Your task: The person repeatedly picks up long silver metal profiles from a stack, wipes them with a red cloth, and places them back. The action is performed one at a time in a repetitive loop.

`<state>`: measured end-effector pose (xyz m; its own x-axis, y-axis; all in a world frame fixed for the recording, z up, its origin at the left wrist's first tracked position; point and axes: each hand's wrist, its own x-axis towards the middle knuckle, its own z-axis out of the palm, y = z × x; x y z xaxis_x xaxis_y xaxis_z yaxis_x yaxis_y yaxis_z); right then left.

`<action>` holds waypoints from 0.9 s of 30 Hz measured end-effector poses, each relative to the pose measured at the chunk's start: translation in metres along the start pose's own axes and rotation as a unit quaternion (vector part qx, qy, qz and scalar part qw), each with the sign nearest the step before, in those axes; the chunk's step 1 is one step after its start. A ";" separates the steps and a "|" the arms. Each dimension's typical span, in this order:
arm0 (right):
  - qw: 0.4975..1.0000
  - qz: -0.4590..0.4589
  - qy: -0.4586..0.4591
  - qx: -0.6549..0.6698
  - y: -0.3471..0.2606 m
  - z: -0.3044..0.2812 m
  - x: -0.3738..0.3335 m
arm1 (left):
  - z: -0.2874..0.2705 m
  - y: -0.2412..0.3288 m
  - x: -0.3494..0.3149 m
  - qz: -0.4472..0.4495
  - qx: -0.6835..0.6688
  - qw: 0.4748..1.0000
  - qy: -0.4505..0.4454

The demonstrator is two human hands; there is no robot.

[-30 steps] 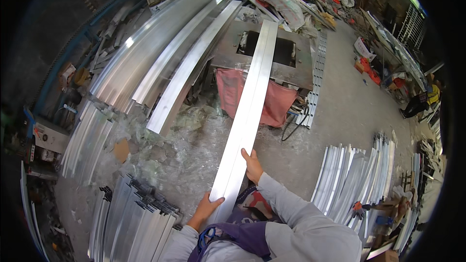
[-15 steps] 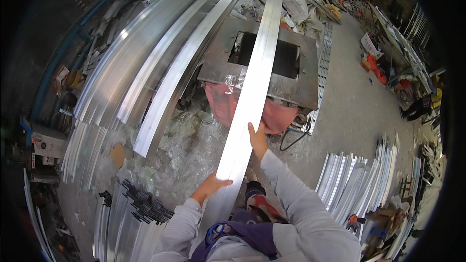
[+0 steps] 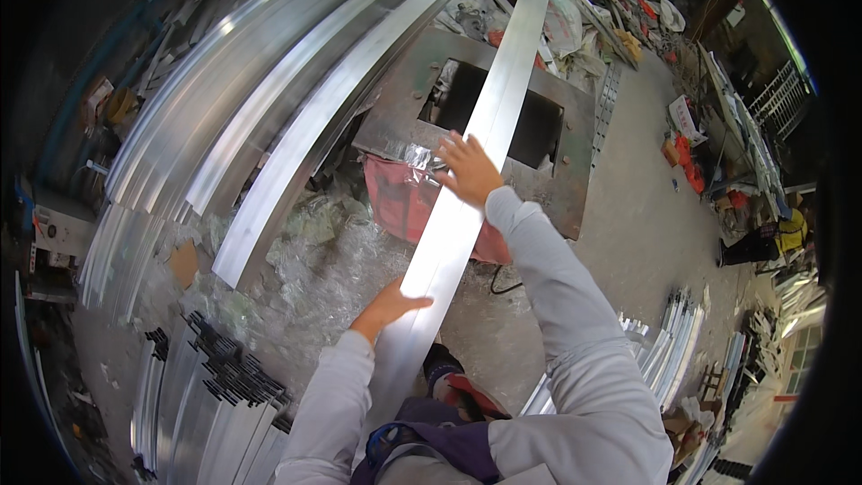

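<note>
A long silvery aluminium profile (image 3: 446, 238) runs from close to my body, up and to the right, across a metal-topped stand (image 3: 395, 117). The stand has a dark rectangular opening (image 3: 537, 130) and red sheeting (image 3: 395, 198) below its front edge. My left hand (image 3: 384, 307) grips the near part of the profile at its left edge, thumb on the top face, other fingers partly hidden. Farther along, my right hand (image 3: 471, 172) lies across the profile's top face, its fingers spread past the left edge.
More long aluminium profiles (image 3: 269, 162) lie side by side at the left. Bundled profiles with black ends (image 3: 229, 359) stand at the lower left, others (image 3: 673, 341) at the lower right. Crumpled clear plastic (image 3: 310, 251) covers the floor left of the stand. A person in yellow (image 3: 790, 232) is at far right.
My right hand has moved from the profile's right edge to farther up, now lying across its top with fingers spread. The left hand keeps its grip. The view has shifted slightly.
</note>
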<state>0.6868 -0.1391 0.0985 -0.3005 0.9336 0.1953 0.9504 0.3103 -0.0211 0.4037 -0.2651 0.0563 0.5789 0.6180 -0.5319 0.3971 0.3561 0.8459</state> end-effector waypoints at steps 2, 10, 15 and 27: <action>0.998 -0.043 0.006 0.045 -0.044 0.019 -0.010 | -0.003 -0.057 -0.044 -0.022 -0.033 0.999 0.018; 0.990 -0.040 -0.047 0.128 -0.278 0.012 -0.161 | 0.019 -0.219 -0.272 -0.157 -0.111 0.981 0.001; 0.977 -0.066 -0.113 0.166 -0.400 -0.013 -0.245 | 0.040 -0.319 -0.407 -0.292 -0.127 0.948 0.015; 0.986 -0.056 -0.060 0.145 -0.301 -0.001 -0.220 | 0.051 -0.209 -0.319 -0.184 -0.006 0.983 -0.024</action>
<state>0.4672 -0.4384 0.0624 -0.4256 0.9000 0.0945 0.8531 0.4338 -0.2899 0.1726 -0.5724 0.0474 0.4312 0.4127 -0.8023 0.5778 0.5567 0.5969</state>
